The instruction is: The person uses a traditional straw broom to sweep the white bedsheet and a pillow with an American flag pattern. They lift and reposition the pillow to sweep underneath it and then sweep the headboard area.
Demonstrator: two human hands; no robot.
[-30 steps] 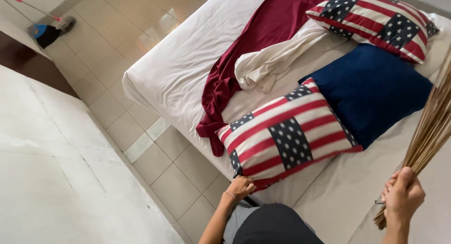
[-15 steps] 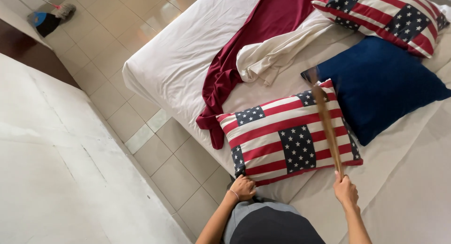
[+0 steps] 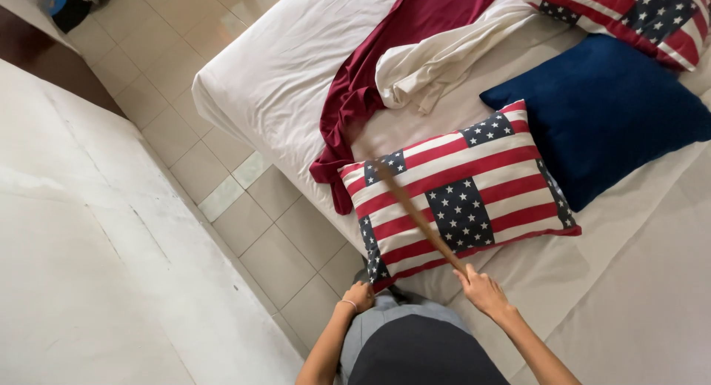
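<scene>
My right hand (image 3: 483, 290) grips the handle of a bundle-of-sticks broom (image 3: 415, 213), which lies blurred across a red, white and blue striped-and-starred pillow (image 3: 474, 185) on the bed. My left hand (image 3: 358, 296) rests closed at the pillow's near corner by the mattress edge, a thin bracelet on its wrist; whether it holds the corner is unclear. A dark blue pillow (image 3: 607, 111) lies just beyond the striped one.
The bed has a white sheet (image 3: 281, 66), with a dark red cloth (image 3: 370, 88) hanging over its edge and a cream cloth (image 3: 437, 59) beside it. A second striped pillow (image 3: 629, 14) sits at the top right. Tiled floor (image 3: 222, 170) and a pale wall (image 3: 81, 266) lie to the left.
The broom has swung from the far right across the bed and leftward over the striped pillow. My right hand moved left and down with it. My left hand stayed at the pillow's corner.
</scene>
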